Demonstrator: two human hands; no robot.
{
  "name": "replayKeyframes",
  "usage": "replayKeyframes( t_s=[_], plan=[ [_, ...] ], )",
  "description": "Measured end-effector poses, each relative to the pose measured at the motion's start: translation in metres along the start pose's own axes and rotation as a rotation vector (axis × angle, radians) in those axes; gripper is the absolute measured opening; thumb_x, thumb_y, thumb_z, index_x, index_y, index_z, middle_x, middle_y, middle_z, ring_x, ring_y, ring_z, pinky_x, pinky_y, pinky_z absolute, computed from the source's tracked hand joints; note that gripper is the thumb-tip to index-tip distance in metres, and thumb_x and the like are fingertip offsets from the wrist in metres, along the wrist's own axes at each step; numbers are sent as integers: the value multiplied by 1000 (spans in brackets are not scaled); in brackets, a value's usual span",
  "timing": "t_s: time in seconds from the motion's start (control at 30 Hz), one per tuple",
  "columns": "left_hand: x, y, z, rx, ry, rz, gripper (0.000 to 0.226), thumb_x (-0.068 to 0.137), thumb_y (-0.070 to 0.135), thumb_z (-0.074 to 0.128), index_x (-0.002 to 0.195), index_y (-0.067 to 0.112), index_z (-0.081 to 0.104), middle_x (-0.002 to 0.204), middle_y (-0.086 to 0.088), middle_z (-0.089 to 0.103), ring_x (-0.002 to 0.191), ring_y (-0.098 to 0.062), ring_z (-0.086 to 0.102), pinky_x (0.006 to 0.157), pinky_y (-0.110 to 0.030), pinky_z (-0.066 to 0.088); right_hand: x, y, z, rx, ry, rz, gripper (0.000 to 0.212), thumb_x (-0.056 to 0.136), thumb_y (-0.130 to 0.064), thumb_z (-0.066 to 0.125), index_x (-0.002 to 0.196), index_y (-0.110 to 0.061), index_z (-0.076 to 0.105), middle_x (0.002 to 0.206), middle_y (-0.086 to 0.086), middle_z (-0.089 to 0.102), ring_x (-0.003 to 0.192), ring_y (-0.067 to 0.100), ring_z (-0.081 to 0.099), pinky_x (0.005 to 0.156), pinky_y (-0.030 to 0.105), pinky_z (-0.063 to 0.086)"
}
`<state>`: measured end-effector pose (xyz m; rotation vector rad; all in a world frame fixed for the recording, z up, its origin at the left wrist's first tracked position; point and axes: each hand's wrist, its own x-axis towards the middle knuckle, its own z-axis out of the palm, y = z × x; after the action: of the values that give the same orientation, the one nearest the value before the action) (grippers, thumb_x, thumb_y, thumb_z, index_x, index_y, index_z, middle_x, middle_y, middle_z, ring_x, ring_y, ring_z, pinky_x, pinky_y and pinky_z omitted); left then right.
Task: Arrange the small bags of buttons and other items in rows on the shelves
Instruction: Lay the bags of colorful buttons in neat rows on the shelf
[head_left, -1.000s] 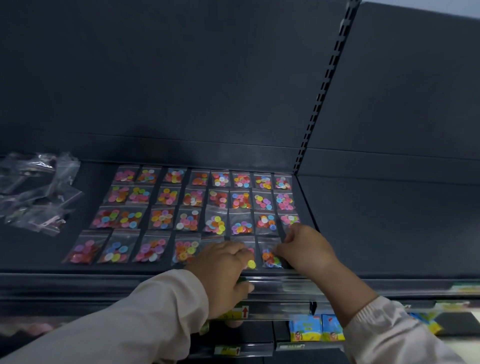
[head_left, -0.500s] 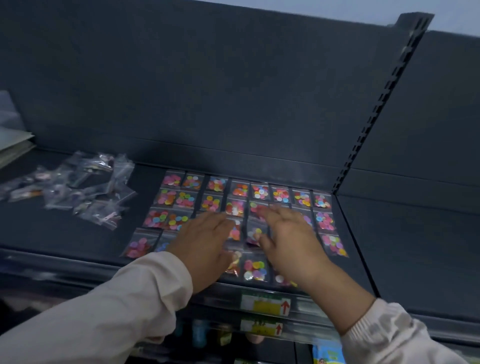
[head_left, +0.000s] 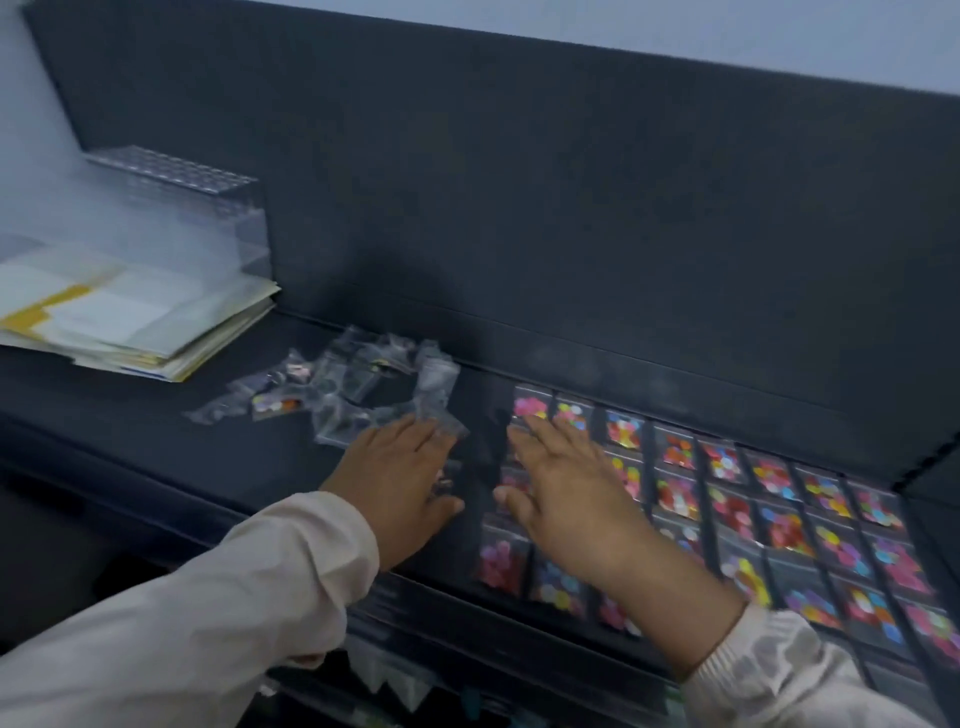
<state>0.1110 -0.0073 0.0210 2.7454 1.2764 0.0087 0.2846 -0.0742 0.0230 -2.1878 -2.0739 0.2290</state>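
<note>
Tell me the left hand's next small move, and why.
Probably pick one bag from the loose pile at the fingertips of the left hand: those bags lie jumbled, while the rows of button bags under the flat right hand look orderly.

Left hand (head_left: 400, 478) flat on shelf (head_left: 156, 431), touching loose clear bags (head_left: 358, 384) at 11 o'clock. Right hand (head_left: 566, 483) flat over button-bag rows (head_left: 779, 499) running toward 4 o'clock. Paper stack (head_left: 130, 317) at 9 o'clock.

One head-worn camera looks forward and down on the dark shelf (head_left: 156, 457) from within arm's reach, tilted, with the back panel (head_left: 571, 208) filling the upper half of the frame
</note>
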Motion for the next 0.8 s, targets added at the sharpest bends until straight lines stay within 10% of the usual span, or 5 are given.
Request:
replayKeyframes(
  t_s=[0.4, 0.5, 0.63, 0.8],
  plan=[
    [23, -137, 19, 62, -136, -72, 76, 90, 59, 37, 150, 22, 9, 158, 0, 13, 144, -20, 14, 116, -36, 13, 91, -95, 30, 40, -230, -89, 61, 98, -38, 39, 150, -22, 11, 159, 0, 1, 146, 18, 2, 115, 28, 2],
    [24, -155, 26, -21, -195, 11, 65, 87, 59, 39, 141, 23, 35, 146, 1, 37, 134, -20, 35, 109, -36, 30, 109, -113, 37, 44, -243, -104, 59, 98, -36, 39, 150, -23, 12, 159, -1, 1, 146, 18, 0, 118, 31, 0],
    [25, -179, 24, -202, 50, -44, 32, 89, 41, 43, 106, 23, 63, 109, 2, 62, 103, -18, 56, 87, -28, 43, 129, -135, 45, 27, -255, -158, 59, 99, -33, 38, 150, -25, 11, 159, -3, 2, 146, 18, -2, 116, 31, -2],
    [33, -213, 21, -48, 130, -227, 26, 92, 27, 45, 112, 20, 61, 118, -3, 59, 110, -23, 53, 90, -33, 44, 149, -152, 53, -32, -284, -162, 58, 98, -33, 39, 149, -23, 14, 159, -3, 4, 145, 19, -2, 118, 38, 1]
  ],
)
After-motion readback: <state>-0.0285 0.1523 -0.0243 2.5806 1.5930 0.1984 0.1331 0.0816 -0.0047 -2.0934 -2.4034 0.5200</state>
